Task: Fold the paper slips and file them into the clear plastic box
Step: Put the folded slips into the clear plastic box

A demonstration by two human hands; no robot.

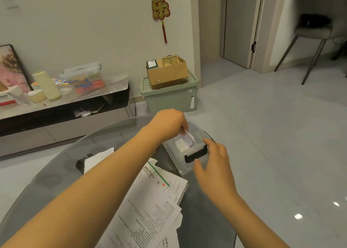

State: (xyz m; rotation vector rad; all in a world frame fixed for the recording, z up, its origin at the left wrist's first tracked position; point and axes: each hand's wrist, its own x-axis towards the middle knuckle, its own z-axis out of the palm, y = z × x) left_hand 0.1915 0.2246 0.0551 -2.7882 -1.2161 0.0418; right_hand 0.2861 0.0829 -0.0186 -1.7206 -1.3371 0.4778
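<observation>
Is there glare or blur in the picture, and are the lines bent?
Head view: bright glare spots on the floor at right; the door frame leans from wide-angle distortion; the print on the papers is soft, mostly unreadable; the glass table shows faint reflections.

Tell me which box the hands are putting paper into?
The small clear plastic box with the black latch, on the glass table. The green bin and cardboard box sit untouched on the floor.

A pale wall (93, 22) carries a red and gold hanging ornament (160, 9). Below it stands a low cabinet (65, 114) with clutter on top, and beside its right end a green storage bin (169, 97) bearing a cardboard box (167, 75). Glossy grey floor tiles (272, 125) reflect light; a grey door (238, 28) and a grey chair (317, 32) stand at the right.
</observation>
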